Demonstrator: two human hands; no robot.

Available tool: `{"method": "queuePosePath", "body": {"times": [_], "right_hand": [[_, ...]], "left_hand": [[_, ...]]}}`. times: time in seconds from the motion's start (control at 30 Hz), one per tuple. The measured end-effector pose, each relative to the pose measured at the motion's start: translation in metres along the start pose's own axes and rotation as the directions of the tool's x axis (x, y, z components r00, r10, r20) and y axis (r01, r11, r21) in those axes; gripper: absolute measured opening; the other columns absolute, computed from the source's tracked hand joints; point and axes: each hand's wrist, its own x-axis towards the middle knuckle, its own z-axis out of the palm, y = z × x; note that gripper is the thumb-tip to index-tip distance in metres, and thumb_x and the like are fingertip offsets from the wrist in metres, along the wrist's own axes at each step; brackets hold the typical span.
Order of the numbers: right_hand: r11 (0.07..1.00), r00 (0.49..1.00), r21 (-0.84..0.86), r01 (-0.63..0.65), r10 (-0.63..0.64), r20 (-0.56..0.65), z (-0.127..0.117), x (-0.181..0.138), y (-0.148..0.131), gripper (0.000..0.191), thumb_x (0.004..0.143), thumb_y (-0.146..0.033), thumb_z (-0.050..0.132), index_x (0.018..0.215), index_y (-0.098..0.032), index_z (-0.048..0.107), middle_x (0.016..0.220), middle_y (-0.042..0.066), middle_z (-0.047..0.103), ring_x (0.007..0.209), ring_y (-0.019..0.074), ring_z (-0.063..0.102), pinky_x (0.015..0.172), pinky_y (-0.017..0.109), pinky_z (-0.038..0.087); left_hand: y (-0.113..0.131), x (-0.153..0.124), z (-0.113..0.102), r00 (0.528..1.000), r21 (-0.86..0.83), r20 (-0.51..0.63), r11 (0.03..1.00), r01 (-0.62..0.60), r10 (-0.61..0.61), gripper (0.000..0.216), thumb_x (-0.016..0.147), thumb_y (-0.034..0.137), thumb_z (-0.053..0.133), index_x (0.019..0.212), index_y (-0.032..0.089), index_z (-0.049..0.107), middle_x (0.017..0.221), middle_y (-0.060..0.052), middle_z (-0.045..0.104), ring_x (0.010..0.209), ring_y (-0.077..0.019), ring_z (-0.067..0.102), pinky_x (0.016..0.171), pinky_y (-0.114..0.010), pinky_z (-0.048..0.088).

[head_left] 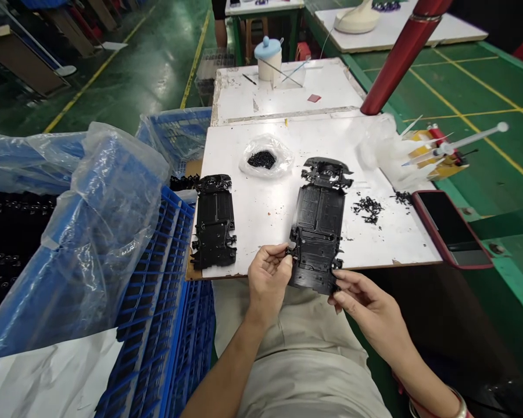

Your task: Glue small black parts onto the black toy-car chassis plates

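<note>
A black plastic model car chassis [318,232] lies over the front edge of the white work board, its near end sticking out towards my lap. My left hand [270,276] is closed at its left edge, thumb and fingers pinching near a small side part. On the other side, my right hand [364,299] grips the near right corner between thumb and fingers. A second black chassis [215,220] rests at the board's left edge, touched by neither hand. To the right of the held one is a loose pile of tiny black parts [368,209].
An open plastic bag [267,158] of small black pieces sits mid-board. At right are a phone [451,229], a yellow holder with syringes [444,154] and a slanted red post [403,58]. Blue crates [157,273] lined with plastic film stand at left. A lidded pot [269,61] is farther back.
</note>
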Motion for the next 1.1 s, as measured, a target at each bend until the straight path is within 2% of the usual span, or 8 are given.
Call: {"method": "queuePosePath", "body": {"times": [0.33, 0.5, 0.57, 0.67, 0.73, 0.8, 0.87, 1.1], "right_hand": [[0.994, 0.994, 0.057, -0.094, 0.090, 0.069, 0.019, 0.018, -0.014, 0.041, 0.075, -0.046, 0.074, 0.104, -0.019, 0.066, 0.072, 0.003, 0.065, 0.060, 0.0155, 0.062, 0.055, 0.029, 0.055], [0.995, 0.987, 0.027, -0.091, 0.087, 0.136, 0.020, 0.027, -0.026, 0.042, 0.074, -0.048, 0.074, 0.104, -0.019, 0.067, 0.075, 0.003, 0.063, 0.062, 0.0153, 0.061, 0.056, 0.029, 0.055], [0.996, 0.988, 0.036, -0.081, 0.076, 0.137, 0.022, 0.028, -0.029, 0.041, 0.074, -0.048, 0.074, 0.103, -0.020, 0.067, 0.076, 0.003, 0.062, 0.063, 0.0152, 0.061, 0.057, 0.029, 0.055], [0.995, 0.998, 0.089, -0.048, 0.043, 0.054, 0.025, 0.026, -0.029, 0.037, 0.073, -0.046, 0.075, 0.099, -0.021, 0.067, 0.076, 0.001, 0.062, 0.064, 0.0148, 0.061, 0.057, 0.027, 0.053], [0.994, 1.000, 0.105, -0.028, 0.029, -0.008, 0.027, 0.025, -0.026, 0.037, 0.072, -0.047, 0.076, 0.098, -0.022, 0.067, 0.075, 0.001, 0.062, 0.065, 0.0160, 0.061, 0.057, 0.028, 0.052], [0.994, 0.999, 0.104, -0.016, 0.020, -0.040, 0.027, 0.025, -0.022, 0.039, 0.070, -0.049, 0.076, 0.098, -0.022, 0.067, 0.075, 0.002, 0.063, 0.065, 0.0178, 0.061, 0.056, 0.030, 0.053], [0.996, 0.998, 0.093, -0.004, 0.009, -0.058, 0.025, 0.024, -0.020, 0.040, 0.070, -0.050, 0.076, 0.098, -0.023, 0.068, 0.076, 0.003, 0.064, 0.065, 0.0190, 0.061, 0.056, 0.030, 0.054], [0.995, 0.997, 0.084, 0.049, -0.044, -0.058, 0.007, 0.030, -0.011, 0.036, 0.070, -0.047, 0.077, 0.098, -0.026, 0.068, 0.080, 0.003, 0.069, 0.071, 0.0196, 0.065, 0.060, 0.026, 0.056]], "left_hand": [[0.009, -0.002, -0.014, 0.998, -0.019, -0.061, 0.999, 0.028, -0.029, 0.027, 0.081, 0.033, 0.066, 0.101, 0.016, 0.063, 0.100, -0.007, 0.071, 0.095, -0.0158, 0.066, 0.086, -0.027, 0.050], [0.032, -0.013, -0.042, 0.998, 0.243, 0.065, 0.970, -0.013, -0.002, 0.038, 0.087, 0.041, 0.057, 0.118, 0.020, 0.058, 0.118, -0.011, 0.067, 0.106, -0.0200, 0.064, 0.087, -0.030, 0.051], [0.048, -0.010, -0.055, 0.990, 0.482, 0.055, 0.866, -0.138, 0.127, 0.036, 0.087, 0.039, 0.057, 0.119, 0.022, 0.058, 0.119, -0.010, 0.066, 0.103, -0.0210, 0.064, 0.085, -0.032, 0.051], [0.081, 0.010, -0.067, 0.920, 0.847, 0.118, 0.445, -0.290, 0.374, 0.028, 0.088, 0.035, 0.052, 0.111, 0.022, 0.062, 0.116, -0.010, 0.066, 0.105, -0.0264, 0.061, 0.090, -0.037, 0.047], [0.103, 0.031, -0.067, 0.927, 0.967, 0.174, 0.120, -0.224, 0.332, 0.029, 0.091, 0.035, 0.047, 0.109, 0.019, 0.062, 0.117, -0.013, 0.064, 0.109, -0.0313, 0.059, 0.092, -0.041, 0.045], [0.120, 0.053, -0.062, 0.975, 0.991, 0.111, -0.100, -0.094, 0.192, 0.033, 0.092, 0.035, 0.044, 0.110, 0.013, 0.062, 0.115, -0.018, 0.063, 0.108, -0.0358, 0.059, 0.089, -0.044, 0.046], [0.128, 0.071, -0.054, 0.991, 0.990, 0.036, -0.141, -0.017, 0.131, 0.036, 0.090, 0.036, 0.048, 0.109, 0.009, 0.062, 0.114, -0.023, 0.062, 0.104, -0.0401, 0.061, 0.084, -0.047, 0.047], [0.112, 0.101, -0.039, 0.992, 0.996, -0.088, 0.001, 0.088, 0.095, 0.045, 0.076, 0.037, 0.071, 0.106, 0.004, 0.064, 0.123, -0.033, 0.056, 0.102, -0.0398, 0.064, 0.076, -0.041, 0.050]]}}
